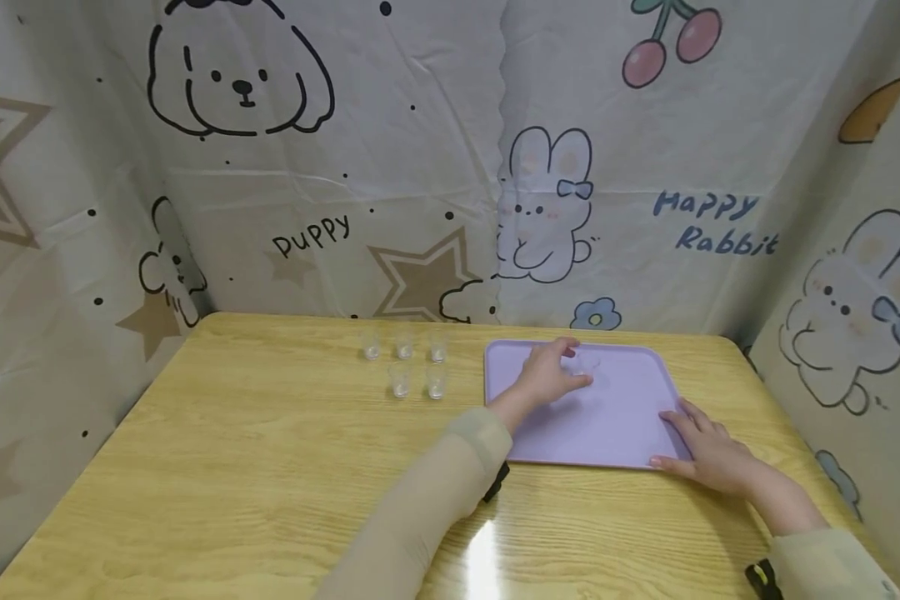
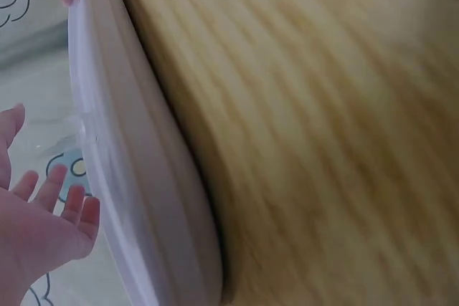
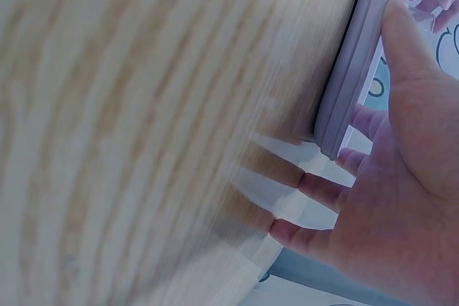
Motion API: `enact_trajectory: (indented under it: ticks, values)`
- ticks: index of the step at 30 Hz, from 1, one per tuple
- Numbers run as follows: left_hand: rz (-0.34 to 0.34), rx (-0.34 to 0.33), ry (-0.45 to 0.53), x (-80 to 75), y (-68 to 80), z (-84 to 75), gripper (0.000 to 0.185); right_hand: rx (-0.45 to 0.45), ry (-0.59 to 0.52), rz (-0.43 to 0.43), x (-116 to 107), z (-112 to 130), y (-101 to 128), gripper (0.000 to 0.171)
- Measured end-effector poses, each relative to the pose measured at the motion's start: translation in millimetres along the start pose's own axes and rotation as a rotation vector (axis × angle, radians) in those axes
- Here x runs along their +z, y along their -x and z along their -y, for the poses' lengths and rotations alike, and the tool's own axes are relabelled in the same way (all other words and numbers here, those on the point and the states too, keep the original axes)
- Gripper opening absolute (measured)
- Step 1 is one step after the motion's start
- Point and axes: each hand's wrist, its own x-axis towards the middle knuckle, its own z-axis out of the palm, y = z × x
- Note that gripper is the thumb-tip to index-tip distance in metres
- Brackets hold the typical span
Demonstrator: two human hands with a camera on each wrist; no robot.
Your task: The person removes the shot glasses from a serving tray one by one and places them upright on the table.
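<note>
A small clear cup (image 1: pixel 587 364) stands on the lilac tray (image 1: pixel 622 417), faint in the head view. My left hand (image 1: pixel 546 373) hovers above the tray beside that cup. In the left wrist view the fingers of the left hand (image 2: pixel 54 227) are spread and apart from the clear cup (image 2: pixel 87 130). At the tray's near right corner, my right hand (image 1: pixel 712 450) holds the edge, thumb along the front and fingers at the right rim. The right wrist view has two fingers of the right hand (image 3: pixel 401 177) touching the table.
Several more small clear cups (image 1: pixel 437 382) stand in two rows on the wooden table (image 1: pixel 270 467), left of the tray. A printed curtain (image 1: pixel 420 167) hangs behind the table and along both sides. Dark straps show near both sleeves.
</note>
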Motion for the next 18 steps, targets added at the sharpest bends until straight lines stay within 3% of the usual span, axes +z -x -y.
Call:
enact_trajectory:
  ticks: [5, 10, 18]
  values:
    - [0.018, -0.011, 0.009, 8.0, -6.0, 3.6, 0.056, -0.005, 0.002, 0.001, -0.7, 0.9, -1.9, 0.084]
    - [-0.029, -0.025, -0.076, 15.5, -8.4, 0.5, 0.042, -0.004, 0.009, 0.002, -0.7, 0.5, -2.5, 0.084]
    - [-0.057, -0.033, -0.090, 18.8, -4.7, -3.9, 0.033, -0.004, 0.015, 0.008, 0.1, 1.0, -2.5, 0.083]
